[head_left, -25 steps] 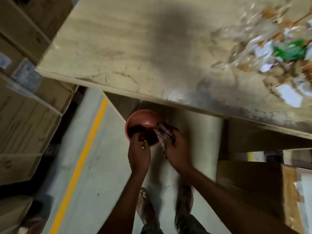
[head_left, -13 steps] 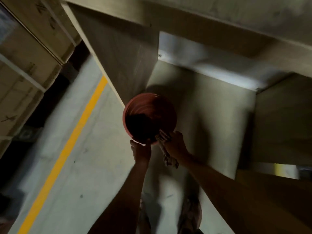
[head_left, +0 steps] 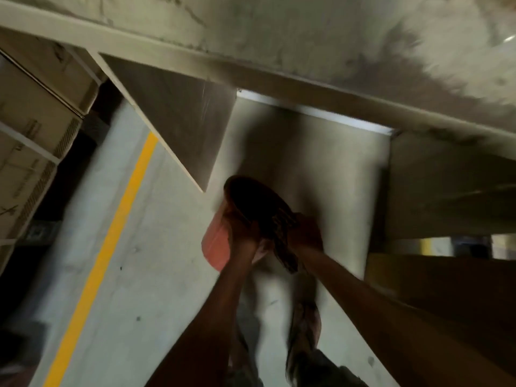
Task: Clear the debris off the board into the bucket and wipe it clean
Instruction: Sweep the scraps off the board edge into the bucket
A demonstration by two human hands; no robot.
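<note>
A reddish-orange bucket (head_left: pixel 216 244) is off the floor and tilted, its dark mouth facing up and away from me, below the front edge of the wooden board (head_left: pixel 321 40). My left hand (head_left: pixel 243 233) grips the bucket's near rim. My right hand (head_left: pixel 305 233) holds the rim on the right side together with a dark patterned cloth (head_left: pixel 284 247) that hangs down from it. The board fills the top of the view; its debris is out of sight. The picture is blurred by motion.
A panel leg (head_left: pixel 178 121) of the table stands left of the bucket, another support (head_left: pixel 446 185) to the right. Cardboard boxes (head_left: pixel 33 113) are stacked at the left. A yellow line (head_left: pixel 111 233) runs along the concrete floor. My feet show below my arms.
Both hands have lifted the bucket from the floor under the board toward me and tilted it. The view dipped under the board, then rose again, so the board's edge shows at the top.
</note>
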